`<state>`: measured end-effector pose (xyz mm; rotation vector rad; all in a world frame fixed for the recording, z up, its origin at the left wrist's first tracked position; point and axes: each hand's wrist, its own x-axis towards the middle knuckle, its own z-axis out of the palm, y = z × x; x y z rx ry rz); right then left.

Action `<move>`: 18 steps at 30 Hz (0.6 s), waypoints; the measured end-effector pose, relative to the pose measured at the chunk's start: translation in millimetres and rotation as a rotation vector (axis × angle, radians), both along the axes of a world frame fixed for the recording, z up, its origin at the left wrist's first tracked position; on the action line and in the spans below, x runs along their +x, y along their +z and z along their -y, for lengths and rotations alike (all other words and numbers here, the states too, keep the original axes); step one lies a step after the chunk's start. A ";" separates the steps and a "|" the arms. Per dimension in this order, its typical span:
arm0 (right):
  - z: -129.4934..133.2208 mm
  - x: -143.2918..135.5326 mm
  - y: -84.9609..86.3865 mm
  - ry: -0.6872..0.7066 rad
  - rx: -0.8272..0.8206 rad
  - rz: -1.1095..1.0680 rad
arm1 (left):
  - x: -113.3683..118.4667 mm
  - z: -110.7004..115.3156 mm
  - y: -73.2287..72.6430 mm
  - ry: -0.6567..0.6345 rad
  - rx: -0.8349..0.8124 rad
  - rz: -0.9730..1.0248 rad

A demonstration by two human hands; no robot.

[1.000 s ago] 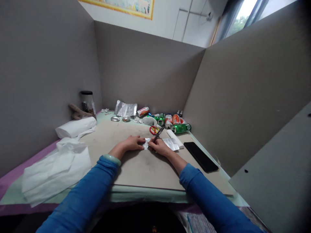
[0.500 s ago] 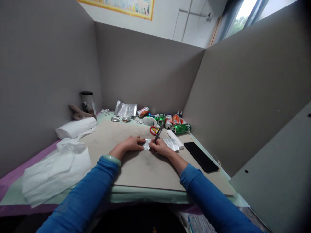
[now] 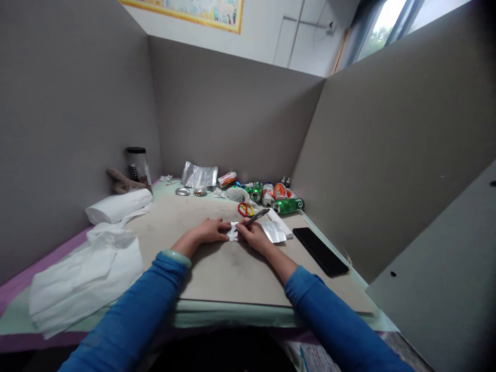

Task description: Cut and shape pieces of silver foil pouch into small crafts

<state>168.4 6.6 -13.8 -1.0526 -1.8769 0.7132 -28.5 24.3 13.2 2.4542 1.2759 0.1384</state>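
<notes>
Beige board (image 3: 232, 279) bears foil (image 3: 276, 233) at twelve o'clock. I find left hand (image 3: 211, 231) at its nine-o'clock end, fingers slightly spread; right hand (image 3: 253, 236) pinches pen (image 3: 259, 216) over it. Work done or left: cannot tell.

Daylight glares white at the upper-right window (image 3: 382, 31), leaving the grey panels (image 3: 232, 108) evenly dim. Soft shadows lie beneath the hands. Small print blurs, the wide lens stretches the edges, and the right border darkens to black.
</notes>
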 end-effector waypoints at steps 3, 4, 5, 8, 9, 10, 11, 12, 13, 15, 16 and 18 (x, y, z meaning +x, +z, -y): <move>1.6 -6.3 5.9 -0.015 0.103 0.055 | -0.5 -2.2 -3.0 -0.003 0.024 -0.004; 0.8 -8.3 6.7 -0.017 0.121 0.066 | -0.4 -2.5 -3.8 -0.004 0.036 -0.007; -0.7 -9.8 6.7 -0.024 0.121 0.069 | -0.1 -2.6 -4.3 -0.005 0.048 -0.012; -7.5 -11.4 2.1 -0.069 0.029 0.030 | 1.1 -1.5 -4.9 0.004 0.066 -0.037; -9.7 -11.0 -0.3 -0.082 -0.012 0.007 | 1.4 -1.1 -5.0 0.012 0.065 -0.045; -11.7 -10.3 -2.5 -0.086 -0.048 -0.013 | 1.5 -0.9 -5.1 0.018 0.062 -0.051; -13.2 -9.6 -4.5 -0.083 -0.072 -0.025 | 1.4 -0.9 -5.4 0.020 0.060 -0.052; -14.2 -9.0 -6.0 -0.075 -0.081 -0.029 | 1.2 -1.2 -5.9 0.018 0.061 -0.050; -14.8 -8.7 -7.0 -0.068 -0.074 -0.026 | 0.9 -1.8 -6.5 0.014 0.063 -0.045; -15.0 -8.5 -7.9 -0.052 -0.031 -0.002 | 0.1 -3.3 -7.7 0.004 0.064 -0.038; -14.8 -8.7 -7.9 -0.044 -0.007 0.013 | -0.2 -4.1 -8.2 0.002 0.063 -0.037; -14.1 -9.2 -7.9 -0.029 0.021 0.041 | -0.5 -4.9 -8.5 0.004 0.061 -0.039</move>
